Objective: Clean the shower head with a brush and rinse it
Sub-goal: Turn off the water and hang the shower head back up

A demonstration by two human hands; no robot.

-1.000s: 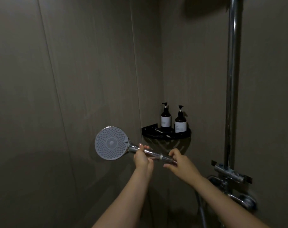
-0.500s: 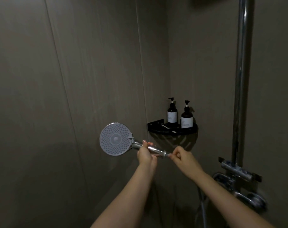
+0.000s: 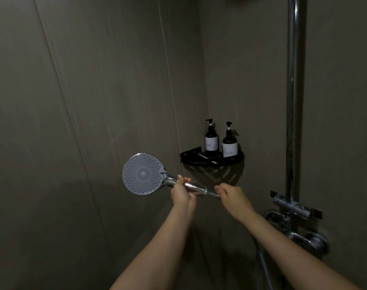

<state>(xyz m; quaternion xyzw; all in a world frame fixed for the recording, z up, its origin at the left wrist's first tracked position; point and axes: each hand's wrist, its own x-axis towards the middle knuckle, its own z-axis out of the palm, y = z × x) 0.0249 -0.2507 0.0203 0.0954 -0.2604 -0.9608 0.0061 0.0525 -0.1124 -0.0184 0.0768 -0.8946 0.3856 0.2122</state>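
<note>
Two pump bottles (image 3: 212,139) stand on a black corner shelf (image 3: 212,162).

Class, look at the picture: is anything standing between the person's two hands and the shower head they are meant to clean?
Nothing visible does. The left hand already grips the shower head by its chrome handle, and the right hand pinches the handle's far end.

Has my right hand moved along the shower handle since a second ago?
Yes. The right hand has slid from a grip partway along the handle to pinching its bottom end, away from the left hand.
</note>
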